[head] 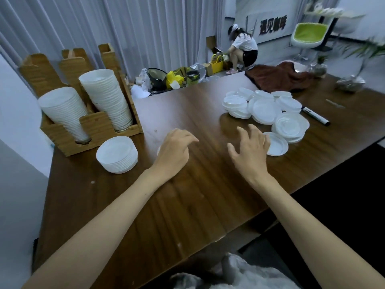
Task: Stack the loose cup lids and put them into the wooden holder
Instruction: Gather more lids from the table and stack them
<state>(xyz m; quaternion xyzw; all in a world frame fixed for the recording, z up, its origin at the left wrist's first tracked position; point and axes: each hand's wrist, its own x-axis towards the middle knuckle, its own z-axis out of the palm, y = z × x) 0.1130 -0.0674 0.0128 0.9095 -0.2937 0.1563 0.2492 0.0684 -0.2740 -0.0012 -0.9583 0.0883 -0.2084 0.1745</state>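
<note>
**Loose cup lids** (264, 108): white, in a scattered, overlapping heap on the table (198, 205), just beyond the right fingertips.

**Single lid** (278, 145): lies apart from the heap, just beside the right hand's outer fingers.

**Right hand** (251, 148): fingers spread wide, holding nothing.

**Left hand** (177, 151): fingers loosely curled downward. A white sliver shows at its outer edge, perhaps a lid underneath. I cannot tell whether the hand grips anything.

**Finished stack** (116, 156): neat, outward of the left fingers and well apart from the heap.

**Wooden holder** (98, 126): beyond that stack, with two leaning columns of lids standing in it.

**Marker** (315, 116): lies past the heap, on the far side from the fingers.

**Step in hand, by my reckoning:** gathering from the heap, nearest lid first.

- Pinch each lid by its rim.
- Keep every lid the same way up.
- Seat each rim squarely on the one below before adding another.
- Build a modest batch, since a tall loose column would likely skew on the way to the holder.
</note>
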